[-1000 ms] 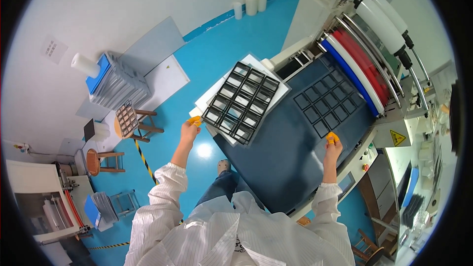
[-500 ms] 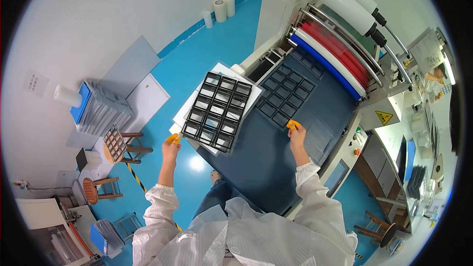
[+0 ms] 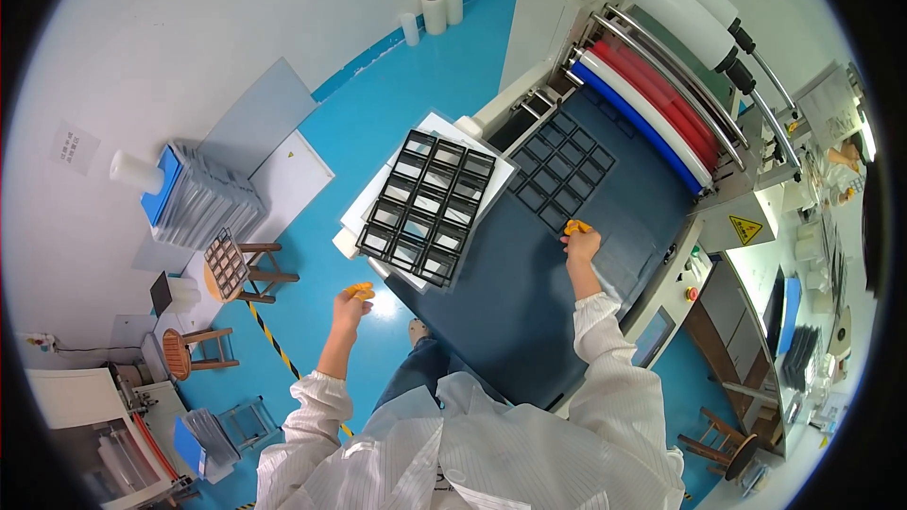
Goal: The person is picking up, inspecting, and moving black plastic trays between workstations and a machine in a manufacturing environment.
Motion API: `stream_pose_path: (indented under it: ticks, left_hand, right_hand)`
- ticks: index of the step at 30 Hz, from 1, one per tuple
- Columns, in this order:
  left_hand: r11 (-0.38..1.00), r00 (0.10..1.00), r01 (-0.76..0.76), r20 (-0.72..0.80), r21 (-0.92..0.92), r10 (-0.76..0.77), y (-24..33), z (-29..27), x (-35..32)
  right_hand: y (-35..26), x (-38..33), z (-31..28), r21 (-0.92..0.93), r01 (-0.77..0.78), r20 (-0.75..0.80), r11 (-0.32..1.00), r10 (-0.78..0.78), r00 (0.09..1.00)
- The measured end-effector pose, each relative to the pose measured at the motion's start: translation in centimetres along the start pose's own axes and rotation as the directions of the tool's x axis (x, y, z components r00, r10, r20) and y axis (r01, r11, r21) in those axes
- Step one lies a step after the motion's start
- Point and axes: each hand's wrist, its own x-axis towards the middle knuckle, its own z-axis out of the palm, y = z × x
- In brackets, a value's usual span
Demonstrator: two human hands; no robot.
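right hand reaches the gridded sheet, left hand hangs free

the right hand (image 3: pixel 580 244) has come in from the worktop's right edge, where it was a second ago, and now rests on the near edge of the dark gridded sheet (image 3: pixel 559 173) that lies flat on the dark blue worktop (image 3: pixel 510 302) of the machine. its yellow-tipped fingers (image 3: pixel 574 226) press down on that edge; whether they pinch it or only touch it cannot be told at this size. the sheet sits at about one o'clock from the person, its far end near the blue, red and white rollers (image 3: pixel 652 85).

the left hand (image 3: pixel 353 306) has dropped lower and closer to the body, at about eleven o'clock, over the blue floor (image 3: pixel 378 113). it looks loosely curled and holds nothing.

the black frame tray (image 3: pixel 427 206), resting on white boards just left of the worktop at twelve o'clock, is untouched, well apart from both hands. judging by this, work has turned to the flat sheet, handled one-handed.
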Motion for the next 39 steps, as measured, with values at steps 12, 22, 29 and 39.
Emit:
stream_pose_path:
  ticks: [12,22,29,39]
  left_hand:
    - [0.962,0.945,0.196,0.299,-0.193,-0.132,-0.3,4.3,-3.7]
    - [0.628,0.884,0.43,0.445,-0.649,-0.145,0.8,9.1,-5.9]
    - [0.526,0.847,0.515,0.494,-0.676,-0.196,0.8,10.8,-7.7]
    - [0.413,0.861,0.505,0.474,-0.758,-0.181,1.7,12.1,-8.1]
  right_hand:
    - [-3.2,3.9,0.1,0.131,-0.024,0.235,0.991,-0.007,0.972]
    - [-5.8,6.8,-0.5,0.259,-0.089,0.389,0.962,-0.02,0.921]
    - [-6.5,9.0,-0.6,0.296,-0.072,0.435,0.952,-0.067,0.898]
    - [-7.2,13.1,-0.9,0.277,-0.076,0.403,0.958,-0.044,0.914]
